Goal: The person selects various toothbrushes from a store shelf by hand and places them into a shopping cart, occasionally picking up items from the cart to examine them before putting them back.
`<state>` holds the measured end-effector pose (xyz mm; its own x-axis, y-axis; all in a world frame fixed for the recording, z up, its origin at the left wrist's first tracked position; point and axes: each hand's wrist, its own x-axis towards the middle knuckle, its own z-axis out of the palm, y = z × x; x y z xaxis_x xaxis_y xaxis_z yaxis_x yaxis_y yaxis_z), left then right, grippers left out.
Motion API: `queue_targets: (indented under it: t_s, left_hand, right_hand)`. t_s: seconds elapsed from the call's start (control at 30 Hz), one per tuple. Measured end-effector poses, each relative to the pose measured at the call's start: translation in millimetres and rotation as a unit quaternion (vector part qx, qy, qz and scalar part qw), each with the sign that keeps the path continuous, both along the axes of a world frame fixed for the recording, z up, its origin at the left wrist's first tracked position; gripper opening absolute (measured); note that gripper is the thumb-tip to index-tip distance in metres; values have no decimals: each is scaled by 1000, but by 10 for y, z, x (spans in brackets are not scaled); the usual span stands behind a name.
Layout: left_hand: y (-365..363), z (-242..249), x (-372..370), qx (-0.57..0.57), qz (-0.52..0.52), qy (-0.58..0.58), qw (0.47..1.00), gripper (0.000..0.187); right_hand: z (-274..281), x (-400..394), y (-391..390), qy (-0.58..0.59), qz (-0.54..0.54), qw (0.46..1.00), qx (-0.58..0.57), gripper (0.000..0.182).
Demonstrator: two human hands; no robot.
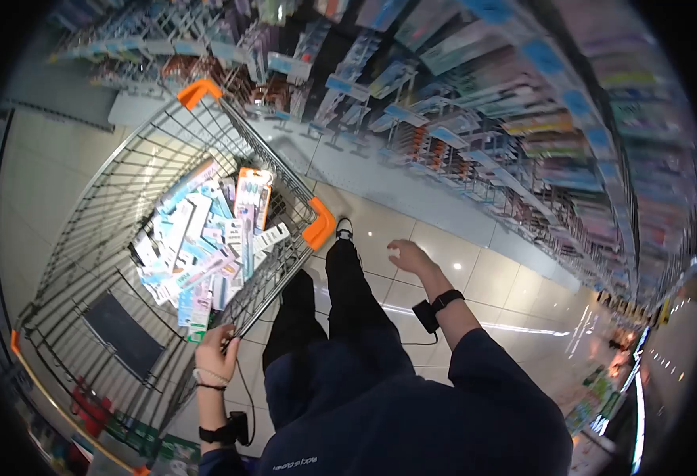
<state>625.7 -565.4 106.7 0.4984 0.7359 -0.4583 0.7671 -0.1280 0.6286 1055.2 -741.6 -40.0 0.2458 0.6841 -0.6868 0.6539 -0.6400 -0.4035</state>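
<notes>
A wire shopping cart (118,164) with orange corner pieces stands at my left. Inside it lies a loose pile of small boxes and packs (198,238), mostly white, blue and pink. On the pile's right side is an orange-edged blister pack (253,194) that looks like toothbrushes. My left hand (218,355) is at the cart's near side rim, its fingers curled over the edge. Hanging free over the floor by my leg, my right hand (412,259) has loosely bent fingers and nothing visible in it. Both wrists carry black strapped devices.
Long shelves (475,143) with hanging packs and blue price strips run along the right and top; the goods there are blurred. Glossy tiled floor (444,262) lies between shelf and cart. A dark flat panel (124,335) sits at the cart's handle end.
</notes>
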Motion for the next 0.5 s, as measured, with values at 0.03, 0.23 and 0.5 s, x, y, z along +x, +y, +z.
queue_targets:
  t_s: [0.03, 0.23, 0.5]
  left_hand:
    - [9, 6, 0, 24, -14, 1, 1000, 20]
    - [2, 51, 114, 11, 124, 18, 992, 24]
    - [-167, -58, 36, 127, 145, 98, 976, 28]
  right_hand:
    - [-154, 129, 89, -36, -11, 999, -3, 32]
    - [-747, 1263, 820, -204, -116, 958, 163, 31]
    - [-984, 2018, 1657, -221, -137, 964, 55, 32]
